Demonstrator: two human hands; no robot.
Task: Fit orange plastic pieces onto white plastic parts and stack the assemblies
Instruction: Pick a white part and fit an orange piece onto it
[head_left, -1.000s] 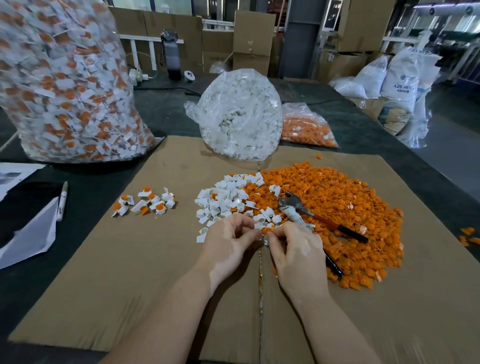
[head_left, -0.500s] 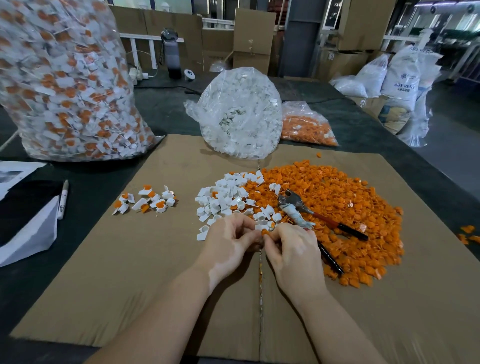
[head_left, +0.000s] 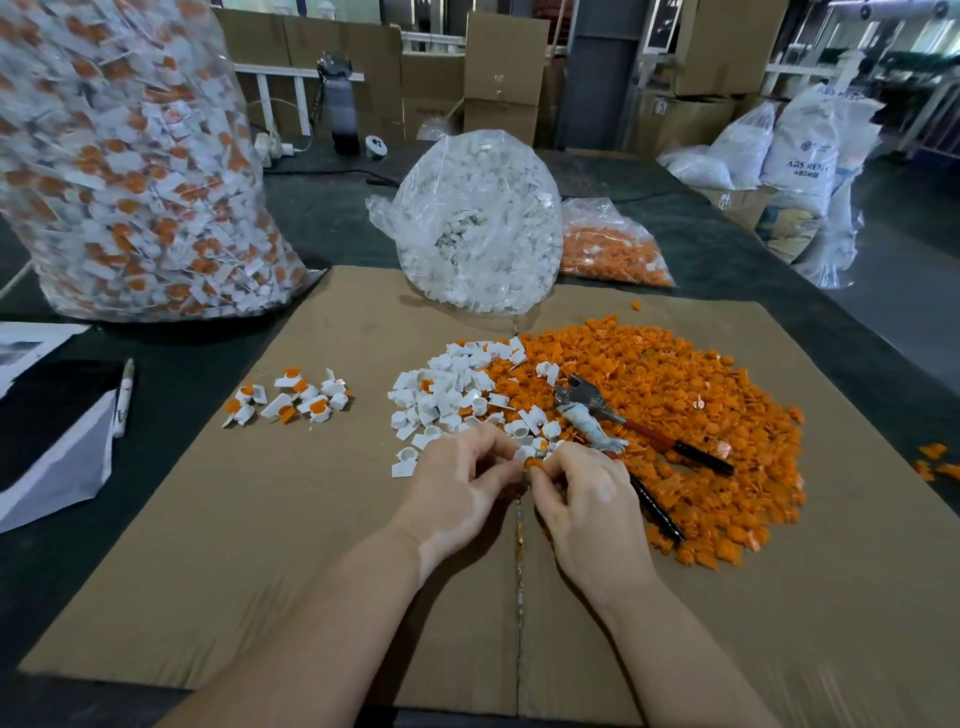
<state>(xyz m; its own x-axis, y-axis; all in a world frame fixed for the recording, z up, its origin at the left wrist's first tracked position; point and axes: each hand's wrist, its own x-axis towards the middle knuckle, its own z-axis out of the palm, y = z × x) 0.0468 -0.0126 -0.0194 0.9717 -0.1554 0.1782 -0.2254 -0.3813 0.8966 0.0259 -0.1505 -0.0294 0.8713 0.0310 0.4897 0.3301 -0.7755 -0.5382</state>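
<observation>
My left hand and my right hand meet at the middle of the cardboard sheet. Their fingertips pinch a small white part with an orange piece pressed against it. Just beyond the hands lies a heap of loose white parts. A wide pile of orange pieces spreads to the right of it. A small group of finished white-and-orange assemblies lies to the left on the cardboard.
Pliers with dark handles rest on the orange pile beside my right hand. Three clear bags stand at the back: assemblies, white parts, orange pieces. A marker and papers lie at the left.
Both hands stayed together at the same spot; the fingers shifted slightly, pressing the orange piece and white part closer together.
</observation>
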